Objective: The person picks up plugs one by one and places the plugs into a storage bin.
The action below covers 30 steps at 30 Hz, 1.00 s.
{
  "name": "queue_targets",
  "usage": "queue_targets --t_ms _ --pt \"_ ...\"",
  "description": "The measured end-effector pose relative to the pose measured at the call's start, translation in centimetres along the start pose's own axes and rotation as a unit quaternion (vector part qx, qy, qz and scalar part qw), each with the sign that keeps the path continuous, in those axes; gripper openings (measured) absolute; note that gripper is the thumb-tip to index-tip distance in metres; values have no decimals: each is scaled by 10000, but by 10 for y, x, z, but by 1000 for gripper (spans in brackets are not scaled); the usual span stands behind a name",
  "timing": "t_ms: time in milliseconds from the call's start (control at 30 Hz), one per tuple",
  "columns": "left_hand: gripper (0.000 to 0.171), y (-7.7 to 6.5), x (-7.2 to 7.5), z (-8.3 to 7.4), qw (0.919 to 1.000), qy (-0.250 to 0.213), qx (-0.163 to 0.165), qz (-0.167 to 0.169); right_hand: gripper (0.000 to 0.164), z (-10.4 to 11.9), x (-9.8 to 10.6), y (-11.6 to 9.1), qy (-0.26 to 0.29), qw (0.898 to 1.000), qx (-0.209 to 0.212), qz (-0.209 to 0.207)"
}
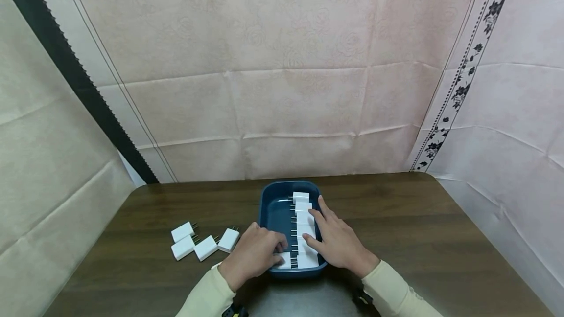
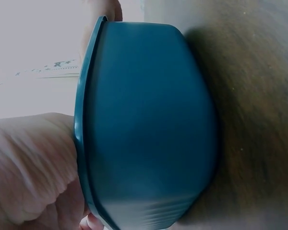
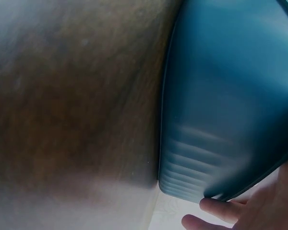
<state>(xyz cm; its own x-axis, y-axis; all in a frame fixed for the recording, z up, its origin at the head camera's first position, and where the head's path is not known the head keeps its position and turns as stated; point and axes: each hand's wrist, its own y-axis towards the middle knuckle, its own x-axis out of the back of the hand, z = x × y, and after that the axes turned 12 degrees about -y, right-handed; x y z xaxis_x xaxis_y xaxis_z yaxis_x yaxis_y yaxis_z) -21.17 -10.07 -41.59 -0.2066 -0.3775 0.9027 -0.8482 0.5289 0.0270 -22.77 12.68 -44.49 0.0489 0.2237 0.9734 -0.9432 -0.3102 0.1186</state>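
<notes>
A dark blue plastic tray (image 1: 277, 209) holds a column of white plug chargers (image 1: 305, 229) along its right side, their metal prongs toward the left. My left hand (image 1: 257, 253) reaches over the near left rim, its curled fingers and thumb at a white charger (image 1: 284, 260) in the near left corner, prongs toward the right. My right hand (image 1: 337, 238) lies across the right rim with fingers spread, thumb and fingertips on or just over the column. In the left wrist view the tray's outer wall (image 2: 144, 115) hides the left fingertips' work. The right wrist view shows the right hand's fingers (image 3: 221, 209) beside the rim.
Several more white chargers (image 1: 206, 247) lie on the brown wooden table (image 1: 145, 258) left of the tray. A pale cloth (image 1: 282, 87) hangs behind the table's far edge, with cloth on both sides too.
</notes>
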Motion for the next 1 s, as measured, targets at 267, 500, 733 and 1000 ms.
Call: queue_targets --t_ms 267,500,733,1000 --pt "23 -2 1 -1 10000 31 -52 -69 72 -1 -1 1 -3 10000 9 6" --pt "28 -7 4 2 9989 172 -246 -374 74 0 -1 2 -4 10000 -18 23" --pt "31 -11 12 8 9949 315 -319 -901 79 0 -1 3 10 9999 -80 61" --pt "40 -13 22 16 9911 219 -44 -1311 80 1 -1 2 -2 9999 -129 30"
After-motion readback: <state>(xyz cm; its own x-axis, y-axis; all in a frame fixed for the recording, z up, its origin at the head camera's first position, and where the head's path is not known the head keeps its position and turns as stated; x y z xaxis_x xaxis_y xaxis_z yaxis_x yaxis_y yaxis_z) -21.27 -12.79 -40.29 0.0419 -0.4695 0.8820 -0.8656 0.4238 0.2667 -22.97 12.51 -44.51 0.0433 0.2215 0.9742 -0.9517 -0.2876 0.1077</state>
